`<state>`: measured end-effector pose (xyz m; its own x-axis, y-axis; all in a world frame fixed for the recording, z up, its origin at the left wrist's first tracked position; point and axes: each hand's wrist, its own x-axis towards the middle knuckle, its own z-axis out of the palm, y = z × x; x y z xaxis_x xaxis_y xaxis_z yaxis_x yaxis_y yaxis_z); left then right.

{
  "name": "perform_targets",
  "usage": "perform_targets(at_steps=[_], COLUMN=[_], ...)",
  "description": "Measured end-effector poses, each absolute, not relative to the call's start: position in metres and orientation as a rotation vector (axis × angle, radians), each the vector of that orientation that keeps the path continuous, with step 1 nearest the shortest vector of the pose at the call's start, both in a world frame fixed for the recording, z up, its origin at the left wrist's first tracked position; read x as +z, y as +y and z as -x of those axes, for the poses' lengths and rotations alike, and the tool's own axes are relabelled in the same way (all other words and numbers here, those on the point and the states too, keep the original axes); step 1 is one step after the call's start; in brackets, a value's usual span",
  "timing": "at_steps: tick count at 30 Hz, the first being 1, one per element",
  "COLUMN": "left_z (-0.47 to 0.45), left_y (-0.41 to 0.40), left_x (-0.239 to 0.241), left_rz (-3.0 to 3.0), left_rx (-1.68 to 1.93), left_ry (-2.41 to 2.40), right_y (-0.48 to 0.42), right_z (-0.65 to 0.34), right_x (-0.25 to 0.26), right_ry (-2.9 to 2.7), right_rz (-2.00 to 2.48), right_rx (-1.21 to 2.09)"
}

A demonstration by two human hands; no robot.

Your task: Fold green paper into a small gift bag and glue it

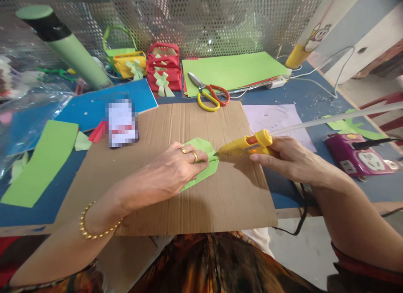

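My left hand (176,167) lies on a folded green paper piece (206,158) in the middle of a brown cardboard sheet (189,200), its fingers pressed down on the paper. My right hand (283,156) is wrapped round a yellow glue gun (248,145), whose nozzle touches the right edge of the green paper. A clear glue stick juts out of the gun's back toward the right.
Scissors (209,95) with red and yellow handles lie behind the cardboard beside a stack of green sheets (233,70). Red paper baskets (163,70) and a yellow one (129,64) stand at the back. A purple power strip (359,156) sits at right, a green strip (40,160) at left.
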<state>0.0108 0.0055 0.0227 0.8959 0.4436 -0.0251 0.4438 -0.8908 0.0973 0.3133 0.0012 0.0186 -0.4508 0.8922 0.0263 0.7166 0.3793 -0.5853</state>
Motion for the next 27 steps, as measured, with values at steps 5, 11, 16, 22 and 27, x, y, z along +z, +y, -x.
perform_targets(at_steps=[5, 11, 16, 22, 27], left_z=[-0.0095, -0.0121, -0.0129, -0.0112, -0.0125], left_y=[0.0053, 0.0029, 0.0051, 0.0096, 0.0122], left_x=[0.0211, 0.0222, 0.0222, 0.0204, 0.0174], left_rz=[-2.975, -2.944, -2.958, -2.881, -2.839], left_rx=[-0.011, 0.015, -0.017, -0.01, 0.053], left_ry=[0.718, 0.805, 0.805, 0.795, 0.814], right_y=[0.0012, 0.0003, -0.0009, 0.0007, 0.0017], right_z=[-0.3204, -0.3207, -0.319, -0.3176, -0.3201], right_x=[0.0193, 0.0202, 0.0235, 0.0236, 0.0187], right_ry=[-2.224, -2.151, -2.107, -2.122, -2.138], right_rz=[1.502, 1.527, 1.537, 1.492, 1.511], right_rx=[0.672, 0.623, 0.654, 0.656, 0.622])
